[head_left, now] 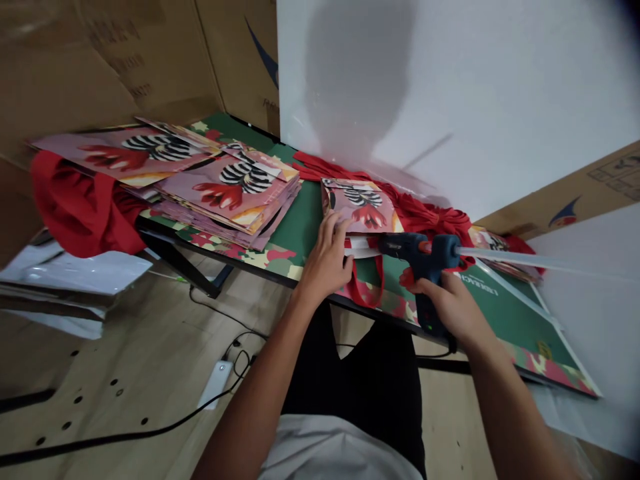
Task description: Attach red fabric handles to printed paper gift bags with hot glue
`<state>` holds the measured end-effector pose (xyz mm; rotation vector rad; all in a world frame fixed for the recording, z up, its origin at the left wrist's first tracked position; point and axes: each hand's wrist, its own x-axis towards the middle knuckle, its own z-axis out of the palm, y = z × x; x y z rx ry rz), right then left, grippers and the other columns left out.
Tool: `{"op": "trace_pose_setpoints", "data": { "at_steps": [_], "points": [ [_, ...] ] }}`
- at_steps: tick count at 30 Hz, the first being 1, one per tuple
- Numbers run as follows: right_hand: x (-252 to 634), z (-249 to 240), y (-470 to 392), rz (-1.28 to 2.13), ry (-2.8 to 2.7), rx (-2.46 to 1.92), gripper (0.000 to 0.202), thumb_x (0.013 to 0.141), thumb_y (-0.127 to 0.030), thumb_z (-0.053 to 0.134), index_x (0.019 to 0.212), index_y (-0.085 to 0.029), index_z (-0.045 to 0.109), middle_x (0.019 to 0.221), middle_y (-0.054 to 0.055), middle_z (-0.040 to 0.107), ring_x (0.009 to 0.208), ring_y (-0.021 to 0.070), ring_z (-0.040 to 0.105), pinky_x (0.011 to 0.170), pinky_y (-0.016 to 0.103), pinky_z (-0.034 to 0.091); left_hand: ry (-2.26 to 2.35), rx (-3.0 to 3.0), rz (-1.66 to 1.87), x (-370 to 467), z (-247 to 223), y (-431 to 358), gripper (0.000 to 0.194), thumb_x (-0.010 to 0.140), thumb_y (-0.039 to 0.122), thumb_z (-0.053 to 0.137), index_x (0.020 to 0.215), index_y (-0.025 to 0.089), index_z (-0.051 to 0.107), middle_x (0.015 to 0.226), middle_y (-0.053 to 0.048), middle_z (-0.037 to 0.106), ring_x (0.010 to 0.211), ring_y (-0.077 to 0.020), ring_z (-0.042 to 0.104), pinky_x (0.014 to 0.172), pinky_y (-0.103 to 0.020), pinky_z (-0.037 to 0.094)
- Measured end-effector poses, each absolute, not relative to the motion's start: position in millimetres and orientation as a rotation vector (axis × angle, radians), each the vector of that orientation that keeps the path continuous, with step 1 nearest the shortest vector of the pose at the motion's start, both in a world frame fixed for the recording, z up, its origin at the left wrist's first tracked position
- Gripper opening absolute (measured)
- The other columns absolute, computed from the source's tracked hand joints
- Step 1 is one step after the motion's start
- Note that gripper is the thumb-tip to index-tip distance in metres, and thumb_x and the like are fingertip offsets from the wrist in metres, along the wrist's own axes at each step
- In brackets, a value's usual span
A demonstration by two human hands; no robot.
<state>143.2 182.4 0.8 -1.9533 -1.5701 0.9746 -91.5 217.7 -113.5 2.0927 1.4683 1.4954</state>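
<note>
My right hand is wrapped round the handle of a dark blue glue gun, with a long clear glue stick sticking out of its back. The gun's nozzle end meets the near edge of a printed paper bag with a zebra-stripe and red flower picture. My left hand grips this bag at its near left corner, fingers on top and thumb by the white inner side. A red ribbon loop hangs from the bag's near edge.
Stacks of similar printed bags lie at left on the green table. Red ribbons are heaped behind the bag, and more red ribbon hangs at left. Cardboard boxes and a white panel stand behind. Cables and a power strip lie below.
</note>
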Motion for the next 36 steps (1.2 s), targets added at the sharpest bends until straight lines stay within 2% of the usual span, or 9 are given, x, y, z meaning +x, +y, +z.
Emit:
{"op": "trace_pose_setpoints", "data": {
  "at_steps": [3, 5, 7, 9, 12, 19, 23, 36],
  "points": [
    [148, -8, 176, 1.143, -1.355, -1.834, 0.036, 0.069, -0.043, 0.075, 0.096, -0.02, 0.08, 0.06, -0.004, 0.057, 0.051, 0.0156, 0.045, 0.05, 0.029, 0.035, 1.454, 2.081, 1.488, -93, -114, 218, 0.077, 0.089, 0.006, 0.064, 0.158, 0.023, 0.034, 0.167, -0.021, 0.037, 0.169, -0.0382, 0.027, 0.136, -0.063, 0.032],
    [148, -18, 176, 1.244, -1.243, -1.736, 0.036, 0.067, -0.04, 0.076, 0.098, -0.02, 0.081, 0.063, -0.003, 0.062, 0.052, 0.0159, 0.049, 0.051, 0.029, 0.037, 1.435, 2.073, 1.485, -95, -114, 219, 0.078, 0.089, 0.006, 0.065, 0.158, 0.024, 0.034, 0.168, -0.02, 0.036, 0.169, -0.0381, 0.026, 0.137, -0.064, 0.03],
    [147, -29, 179, 1.364, -1.196, -1.584, 0.034, 0.065, -0.034, 0.077, 0.095, -0.019, 0.082, 0.078, 0.001, 0.073, 0.066, 0.0182, 0.062, 0.06, 0.028, 0.046, 1.423, 2.067, 1.477, -97, -114, 219, 0.08, 0.088, 0.006, 0.066, 0.158, 0.024, 0.034, 0.169, -0.02, 0.036, 0.169, -0.038, 0.026, 0.137, -0.063, 0.029],
    [144, -38, 185, 1.503, -1.176, -1.412, 0.03, 0.064, -0.029, 0.077, 0.092, -0.018, 0.083, 0.093, 0.005, 0.08, 0.085, 0.0219, 0.071, 0.077, 0.028, 0.054, 1.427, 2.073, 1.472, -99, -114, 220, 0.079, 0.088, 0.006, 0.067, 0.158, 0.024, 0.034, 0.168, -0.02, 0.036, 0.169, -0.0379, 0.026, 0.138, -0.063, 0.028],
    [138, -45, 195, 1.644, -1.127, -1.294, 0.027, 0.063, -0.026, 0.077, 0.089, -0.018, 0.082, 0.095, 0.005, 0.082, 0.094, 0.0252, 0.075, 0.091, 0.031, 0.055, 1.447, 2.103, 1.471, -102, -114, 221, 0.078, 0.09, 0.01, 0.07, 0.157, 0.026, 0.035, 0.167, -0.019, 0.038, 0.168, -0.0376, 0.028, 0.138, -0.061, 0.029],
    [131, -42, 209, 1.837, -1.087, -1.191, 0.024, 0.066, -0.024, 0.074, 0.088, -0.02, 0.083, 0.09, 0.003, 0.08, 0.086, 0.0231, 0.073, 0.086, 0.03, 0.057, 1.447, 2.194, 1.477, -110, -119, 226, 0.076, 0.093, 0.025, 0.076, 0.158, 0.026, 0.038, 0.165, -0.019, 0.042, 0.166, -0.0389, 0.032, 0.137, -0.062, 0.03],
    [131, -47, 215, 1.909, -1.031, -1.154, 0.018, 0.064, -0.024, 0.074, 0.081, -0.02, 0.079, 0.086, 0.002, 0.078, 0.084, 0.0227, 0.073, 0.081, 0.029, 0.057, 1.452, 2.22, 1.467, -113, -120, 228, 0.077, 0.095, 0.034, 0.079, 0.159, 0.028, 0.037, 0.166, -0.019, 0.042, 0.166, -0.0393, 0.034, 0.137, -0.063, 0.029],
    [132, -57, 223, 1.888, -1.155, -1.177, 0.011, 0.068, -0.024, 0.071, 0.077, -0.021, 0.078, 0.078, 0.001, 0.075, 0.077, 0.0212, 0.07, 0.074, 0.028, 0.054, 1.47, 2.244, 1.448, -113, -119, 228, 0.077, 0.093, 0.032, 0.08, 0.157, 0.026, 0.038, 0.165, -0.02, 0.041, 0.165, -0.0394, 0.034, 0.137, -0.064, 0.028]
  ]
}}
